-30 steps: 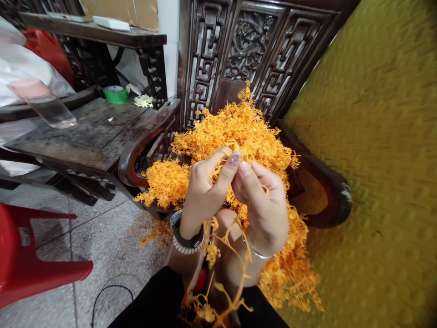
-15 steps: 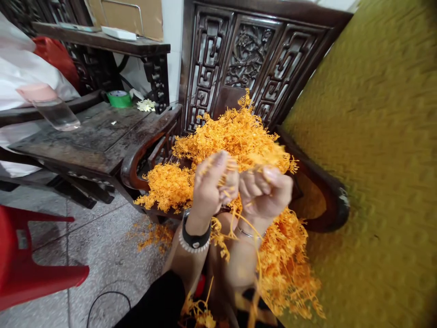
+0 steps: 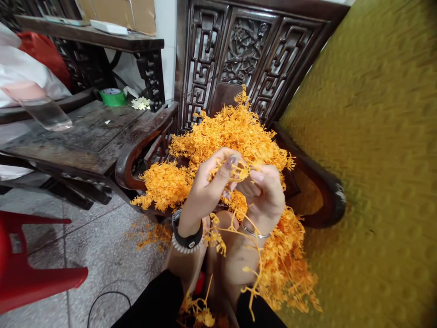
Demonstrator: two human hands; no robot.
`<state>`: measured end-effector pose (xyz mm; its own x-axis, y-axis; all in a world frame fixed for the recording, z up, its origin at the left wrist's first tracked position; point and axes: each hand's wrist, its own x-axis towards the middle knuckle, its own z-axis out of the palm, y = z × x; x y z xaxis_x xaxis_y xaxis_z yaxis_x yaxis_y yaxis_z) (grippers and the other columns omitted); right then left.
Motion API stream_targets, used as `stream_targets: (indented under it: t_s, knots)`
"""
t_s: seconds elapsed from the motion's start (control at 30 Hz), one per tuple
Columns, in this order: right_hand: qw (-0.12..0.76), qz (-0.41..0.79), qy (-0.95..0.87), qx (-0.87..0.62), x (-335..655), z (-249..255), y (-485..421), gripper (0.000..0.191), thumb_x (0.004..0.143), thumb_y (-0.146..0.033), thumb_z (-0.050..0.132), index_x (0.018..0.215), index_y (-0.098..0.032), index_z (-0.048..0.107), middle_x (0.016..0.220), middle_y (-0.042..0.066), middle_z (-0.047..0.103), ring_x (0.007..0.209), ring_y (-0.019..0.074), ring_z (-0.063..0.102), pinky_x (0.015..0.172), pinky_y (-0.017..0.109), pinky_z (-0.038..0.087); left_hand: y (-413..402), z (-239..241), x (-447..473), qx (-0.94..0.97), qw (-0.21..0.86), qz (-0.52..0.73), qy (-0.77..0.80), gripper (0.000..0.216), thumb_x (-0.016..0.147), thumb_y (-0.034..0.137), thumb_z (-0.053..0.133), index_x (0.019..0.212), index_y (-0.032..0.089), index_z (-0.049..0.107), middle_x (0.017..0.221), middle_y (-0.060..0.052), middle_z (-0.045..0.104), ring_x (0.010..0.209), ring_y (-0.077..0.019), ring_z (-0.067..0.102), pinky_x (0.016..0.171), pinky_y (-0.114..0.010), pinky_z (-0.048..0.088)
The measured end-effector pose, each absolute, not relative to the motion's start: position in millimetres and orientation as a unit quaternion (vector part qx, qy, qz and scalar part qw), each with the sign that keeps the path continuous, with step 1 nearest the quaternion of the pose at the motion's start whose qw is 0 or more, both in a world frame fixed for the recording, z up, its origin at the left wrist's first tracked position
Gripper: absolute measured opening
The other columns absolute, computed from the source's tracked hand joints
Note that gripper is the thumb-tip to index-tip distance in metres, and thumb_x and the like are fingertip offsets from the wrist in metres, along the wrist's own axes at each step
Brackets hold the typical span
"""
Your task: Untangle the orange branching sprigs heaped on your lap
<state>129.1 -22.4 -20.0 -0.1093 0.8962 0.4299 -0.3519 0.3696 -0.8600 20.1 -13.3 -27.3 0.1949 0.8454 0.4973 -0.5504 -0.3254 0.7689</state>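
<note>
Both hands meet over my lap at a small orange plastic sprig (image 3: 243, 172). My left hand (image 3: 213, 180) pinches its left side between thumb and fingers. On the other side, my right hand (image 3: 268, 189) has thumb and curled fingers closed on it. A thin branching orange stem (image 3: 257, 259) hangs below the right hand past the wrist; where its top end joins is hidden. Behind the hands a big heap of orange artificial sprigs (image 3: 232, 132) fills the carved chair seat. A smaller clump (image 3: 164, 184) lies at its left, and more sprigs (image 3: 290, 264) spill down at the right.
A dark wooden side table (image 3: 88, 136) at left bears a clear bottle (image 3: 44, 109), green tape (image 3: 113, 97) and pale scraps (image 3: 141, 103). A red stool (image 3: 30, 269) stands on the floor. The chair arm (image 3: 327, 196) and a mustard textured panel (image 3: 375, 159) are at right.
My fists have loosened into pinching grips, so the sprig between them shows more clearly. The right hand has turned slightly, and the view has shifted a little.
</note>
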Motion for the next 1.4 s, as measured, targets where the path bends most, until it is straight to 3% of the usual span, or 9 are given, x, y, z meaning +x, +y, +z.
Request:
stream_targets:
  t_s: [0.2,0.37,0.47,0.63,0.83,0.97,1.13,1.27,1.4]
  knots:
    - [0.605,0.483,-0.555,-0.304,129.4,-21.2,-22.9,0.04,0.077,-0.028,0.057,0.046,-0.018,0.033,0.043,-0.007,0.021,0.039,0.0044,0.017,0.04,0.023,0.012,-14.8,-31.0,25.3,0.55,0.482,0.657,0.183,0.053,0.073,0.071,0.043,0.08,0.019,0.053,0.056,0.003,0.037,0.047,-0.0087,0.032,0.044,-0.024,0.025]
    - [0.533,0.506,-0.601,-0.316,137.9,-23.4,-23.9,0.04,0.073,-0.031,0.062,0.046,-0.017,0.036,0.044,-0.007,0.023,0.041,0.0036,0.016,0.041,0.023,0.009,-15.5,-24.3,24.1,0.568,0.43,0.652,0.262,0.042,0.072,0.046,0.065,0.055,0.016,0.041,0.054,0.004,0.031,0.05,-0.0071,0.029,0.046,-0.025,0.022]
    - [0.501,0.558,-0.605,-0.268,136.5,-24.9,-22.7,0.045,0.074,-0.031,0.059,0.043,-0.018,0.029,0.04,-0.008,0.019,0.036,0.0026,0.014,0.038,0.022,0.007,-13.3,-24.6,26.8,0.528,0.496,0.656,0.214,0.043,0.079,0.04,0.059,0.052,0.016,0.038,0.051,0.004,0.029,0.046,-0.0054,0.028,0.043,-0.023,0.021]
    - [0.557,0.579,-0.553,-0.219,117.2,-21.5,-20.4,0.045,0.075,-0.026,0.053,0.043,-0.019,0.023,0.038,-0.009,0.017,0.032,0.002,0.012,0.032,0.019,0.009,-3.3,-29.4,38.9,0.368,0.616,0.683,0.137,0.034,0.073,0.036,0.064,0.055,0.016,0.044,0.051,0.005,0.034,0.044,-0.0035,0.032,0.04,-0.018,0.027]
    - [0.572,0.316,-0.718,-0.24,119.5,-3.4,-32.3,0.045,0.086,-0.038,0.032,0.049,-0.025,0.009,0.034,-0.011,0.005,0.026,0.0034,0.009,0.023,0.017,0.018,4.7,-31.4,29.3,0.337,0.615,0.705,0.107,0.043,0.08,0.049,0.052,0.056,0.02,0.031,0.045,0.007,0.016,0.034,-0.005,0.015,0.03,-0.02,0.017]
    - [0.64,0.51,-0.561,-0.127,143.0,8.9,-51.0,0.046,0.083,-0.03,0.038,0.047,-0.021,0.011,0.032,-0.011,0.002,0.024,0.0028,0.004,0.024,0.017,0.014,-5.8,-22.1,6.7,0.338,0.626,0.703,0.027,0.044,0.088,0.046,0.038,0.056,0.02,0.024,0.043,0.007,0.006,0.032,-0.0048,0.004,0.025,-0.019,0.009]
    - [0.767,0.485,-0.363,-0.213,163.1,4.9,-43.5,0.043,0.078,-0.03,0.05,0.049,-0.019,0.022,0.039,-0.008,0.013,0.033,0.0043,0.008,0.032,0.023,0.012,-23.5,-12.4,1.0,0.403,0.658,0.63,-0.086,0.037,0.089,0.037,0.038,0.056,0.019,0.043,0.039,0.007,0.016,0.029,-0.0038,0.015,0.025,-0.016,0.016]
    - [0.836,0.391,-0.35,-0.16,166.1,-0.9,-29.0,0.038,0.077,-0.033,0.055,0.048,-0.021,0.033,0.038,-0.007,0.017,0.035,0.0056,0.008,0.037,0.027,0.01,-18.7,-18.4,9.7,0.478,0.659,0.581,-0.021,0.023,0.087,0.032,0.044,0.095,0.021,0.063,0.041,0.007,0.028,0.032,-0.0037,0.019,0.029,-0.017,0.017]
    - [0.879,0.324,-0.338,-0.086,168.0,-2.4,-26.9,0.03,0.081,-0.028,0.051,0.052,-0.022,0.044,0.042,-0.007,0.027,0.04,0.006,0.02,0.043,0.026,0.028,-10.4,-24.2,15.9,0.573,0.646,0.499,0.065,0.026,0.086,0.034,0.05,0.107,0.023,0.06,0.054,0.005,0.046,0.037,-0.0029,0.028,0.033,-0.016,0.026]
